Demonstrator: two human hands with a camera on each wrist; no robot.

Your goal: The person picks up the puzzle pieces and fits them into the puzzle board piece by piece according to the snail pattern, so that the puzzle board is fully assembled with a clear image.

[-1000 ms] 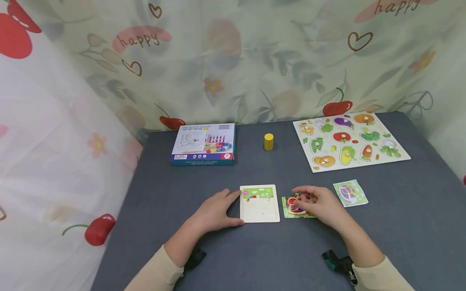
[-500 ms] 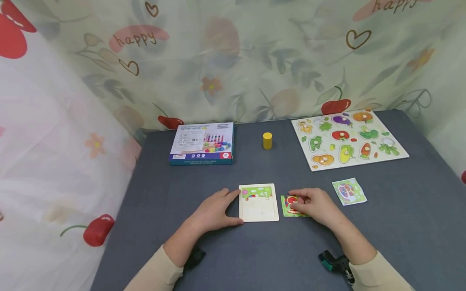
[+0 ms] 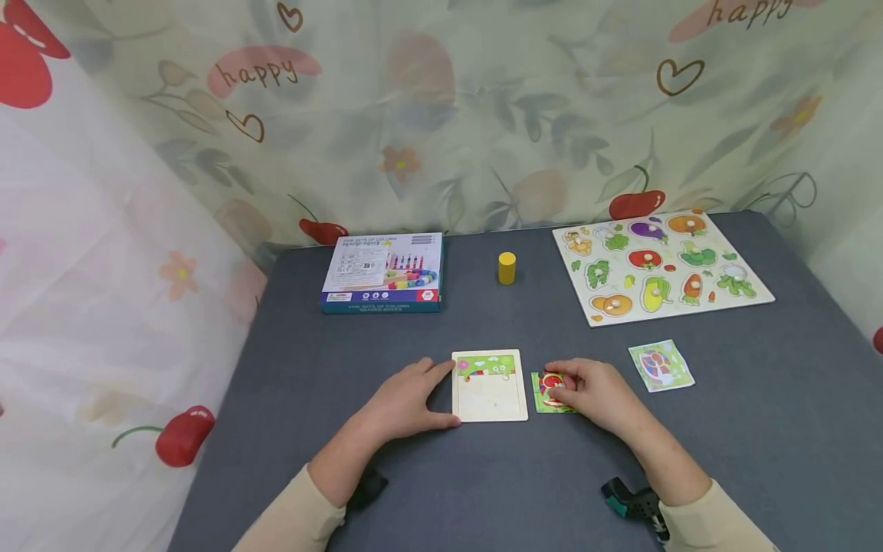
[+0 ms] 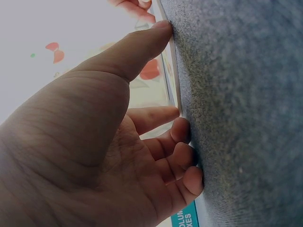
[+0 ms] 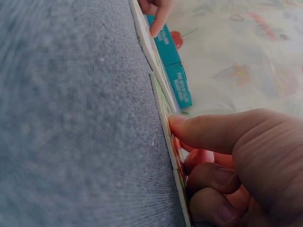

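Note:
My left hand rests at a shallow light wooden puzzle tray. Its index fingertip and thumb tip touch the tray's left edge near the upper and lower corners. A green strip of puzzle picture fills the top of the tray, above a bare pale area. Right of the tray, brightly coloured puzzle pieces in green and red lie flat on the cloth. My right hand covers their right part, thumb and index finger bent onto them; its other fingers are curled. A seam between pieces shows in the right wrist view.
A small square picture card lies to the right. Behind stand a boxed bead set, a yellow cylinder and a vegetable peg board. A printed curtain hangs along the dark cloth table's back edge.
My right hand has shifted slightly left over the puzzle pieces, covering more of their right side, and sits lower on them. My left hand stays at the tray's left edge.

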